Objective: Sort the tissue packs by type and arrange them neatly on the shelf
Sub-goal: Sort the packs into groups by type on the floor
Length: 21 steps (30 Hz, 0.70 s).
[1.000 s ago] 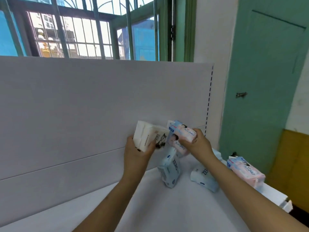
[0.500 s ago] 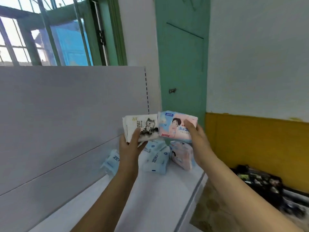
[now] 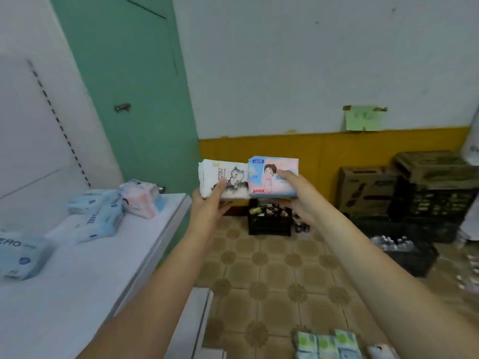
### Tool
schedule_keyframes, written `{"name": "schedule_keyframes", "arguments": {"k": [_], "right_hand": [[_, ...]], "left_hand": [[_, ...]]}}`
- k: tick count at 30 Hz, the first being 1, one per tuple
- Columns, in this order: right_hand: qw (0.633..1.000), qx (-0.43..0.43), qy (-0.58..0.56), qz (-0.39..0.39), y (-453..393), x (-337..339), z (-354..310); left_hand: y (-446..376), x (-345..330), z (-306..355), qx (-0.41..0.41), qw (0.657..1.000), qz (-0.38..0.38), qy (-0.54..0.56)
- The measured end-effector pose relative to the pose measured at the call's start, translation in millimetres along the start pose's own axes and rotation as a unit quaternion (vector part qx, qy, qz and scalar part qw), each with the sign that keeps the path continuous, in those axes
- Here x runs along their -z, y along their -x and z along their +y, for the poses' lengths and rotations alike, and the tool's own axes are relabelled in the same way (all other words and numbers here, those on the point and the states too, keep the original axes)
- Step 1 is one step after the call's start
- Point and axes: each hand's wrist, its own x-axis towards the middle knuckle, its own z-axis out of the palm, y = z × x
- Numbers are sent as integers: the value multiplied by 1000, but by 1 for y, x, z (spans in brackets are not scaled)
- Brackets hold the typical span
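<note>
While both arms reach out over a patterned tile floor, a person holds two tissue packs side by side at chest height, clear of the shelf. The left hand grips a white pack printed with a grey cat, thumb curled over its front face and fingers underneath. The right hand pinches a pink-and-blue pack bearing a cartoon face, thumb across the front and fingers behind it. The two packs touch edge to edge, both roughly level with their printed faces toward the camera.

To the left, the white shelf carries more packs. A pink-and-blue pack lies near the shelf's far corner, just beside a loose cluster of pale blue packs. Another pale blue pack with dark lettering sits apart at the frame's left edge. A white back panel with a dashed line rises behind the shelf.

Beyond the hands stand a green door, a wall painted white above and yellow below, a black crate of small items on the floor, and stacked cardboard boxes and dark crates to the right. At the bottom edge, a bundle of green-and-white packs is partly cut off by the frame.
</note>
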Motion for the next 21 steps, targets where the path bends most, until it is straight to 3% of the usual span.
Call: {"name": "schedule_keyframes", "arguments": {"k": [6,12,16,21], "right_hand": [[988,-71,20,136,64,152,54],[956,-189,2,223,135,272,145],[931,-232,-14,282,169,322,190],[914,-267,-19,306,167,344,222]], "left_hand": [[64,-86,-121,114,991,-67,-4],[137,-115,-242,300,954,-28,13],[158,-115,-294,392,917,11,69],[148,-132,-337,462,883,-57,66]]}}
